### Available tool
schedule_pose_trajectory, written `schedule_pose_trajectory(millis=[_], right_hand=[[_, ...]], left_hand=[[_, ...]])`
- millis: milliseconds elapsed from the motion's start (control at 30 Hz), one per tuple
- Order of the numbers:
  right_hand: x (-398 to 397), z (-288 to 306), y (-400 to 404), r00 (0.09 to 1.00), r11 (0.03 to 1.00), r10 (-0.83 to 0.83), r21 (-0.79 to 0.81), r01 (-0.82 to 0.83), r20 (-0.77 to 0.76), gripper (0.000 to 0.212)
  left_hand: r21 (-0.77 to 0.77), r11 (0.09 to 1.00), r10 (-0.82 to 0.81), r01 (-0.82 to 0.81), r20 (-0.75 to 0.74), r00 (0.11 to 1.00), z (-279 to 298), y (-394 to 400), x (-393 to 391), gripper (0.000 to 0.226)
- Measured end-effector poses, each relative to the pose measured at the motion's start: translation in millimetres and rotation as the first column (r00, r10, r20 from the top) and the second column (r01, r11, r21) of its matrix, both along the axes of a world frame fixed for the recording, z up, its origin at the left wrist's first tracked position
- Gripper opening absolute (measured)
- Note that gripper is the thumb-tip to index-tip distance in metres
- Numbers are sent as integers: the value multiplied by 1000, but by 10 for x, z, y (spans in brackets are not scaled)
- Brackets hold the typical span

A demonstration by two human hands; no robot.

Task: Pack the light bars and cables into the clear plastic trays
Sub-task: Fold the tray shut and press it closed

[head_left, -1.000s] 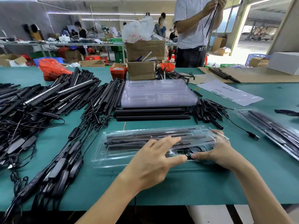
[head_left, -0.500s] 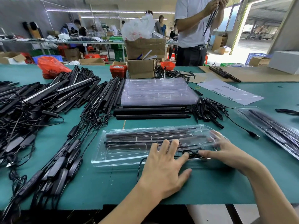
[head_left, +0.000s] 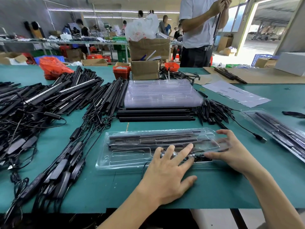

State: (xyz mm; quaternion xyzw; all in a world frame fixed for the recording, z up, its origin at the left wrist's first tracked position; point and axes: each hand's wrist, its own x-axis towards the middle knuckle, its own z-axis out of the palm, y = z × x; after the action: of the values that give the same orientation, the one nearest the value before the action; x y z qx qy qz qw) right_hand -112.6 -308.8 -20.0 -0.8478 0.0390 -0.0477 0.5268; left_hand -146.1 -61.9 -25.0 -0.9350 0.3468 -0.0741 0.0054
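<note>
A clear plastic tray (head_left: 125,158) lies on the green table in front of me, with black light bars (head_left: 148,137) in its far slots and a coiled black cable (head_left: 196,158) at its near right. My left hand (head_left: 166,176) lies flat with spread fingers, the fingertips pressing on the tray's near edge beside the cable. My right hand (head_left: 231,151) rests with straight fingers on the tray's right end, its thumb touching the cable.
A stack of empty clear trays (head_left: 161,93) sits behind, with loose black bars (head_left: 155,114) before it. Heaps of bars and cables (head_left: 41,109) fill the left. A packed tray (head_left: 280,134) lies at right. A person (head_left: 198,30) stands beyond the table.
My left hand slid back toward me, from on top of the tray to its near edge. My right hand stayed at the tray's right end, over the cable.
</note>
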Motion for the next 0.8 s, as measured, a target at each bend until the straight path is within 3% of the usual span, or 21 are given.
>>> schedule_pose_trajectory(millis=[200, 267, 367, 467, 567, 667, 800], right_hand=[[-47, 10, -41, 997, 983, -23, -181, 37, 79, 91], [-59, 8, -74, 996, 970, 26, -243, -6, 80, 82], [-67, 23, -124, 990, 936, 136, -331, -118, 30, 66], [-99, 101, -179, 973, 919, 219, -317, -233, -79, 67], [-134, 207, -214, 938, 938, 278, -154, -311, -206, 73], [-89, 214, -185, 971, 986, 164, 12, -164, -174, 62], [58, 174, -30, 983, 989, -88, -131, 67, -159, 26]], left_hand=[[-160, 986, -53, 44, -49, 997, -7, 30, 8, 47], [-223, 975, -35, 13, -95, 995, -8, 36, 17, 49], [-199, 980, -12, -11, -114, 993, -12, 54, 47, 54], [-218, 976, -14, -14, -128, 992, 2, 53, 73, 51], [-210, 978, 0, -22, -104, 995, 18, 51, 110, 48], [-189, 981, 14, -36, -115, 993, 56, 52, 186, 46], [-225, 974, -31, -12, -185, 982, 121, 99, 347, 42]])
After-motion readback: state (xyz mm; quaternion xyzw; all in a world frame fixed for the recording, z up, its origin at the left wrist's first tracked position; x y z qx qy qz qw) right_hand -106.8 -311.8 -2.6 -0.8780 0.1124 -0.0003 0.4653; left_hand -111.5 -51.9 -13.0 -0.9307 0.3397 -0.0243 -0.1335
